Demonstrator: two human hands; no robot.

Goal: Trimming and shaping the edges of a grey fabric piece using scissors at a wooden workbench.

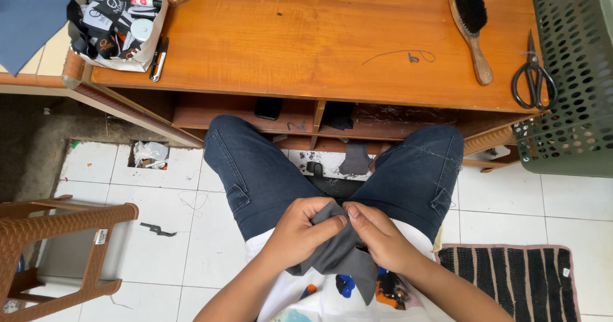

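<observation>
White floor tiles below; both hands, left hand (295,231) and right hand (380,236), pinch grey cloth (337,253), its lower end partly hidden.

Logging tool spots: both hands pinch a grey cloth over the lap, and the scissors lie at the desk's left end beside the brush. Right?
Not quite. The head view shows the scissors at the desk's right end, beside the brush. The rest holds: the left hand and right hand both pinch the grey cloth over the lap.
</observation>
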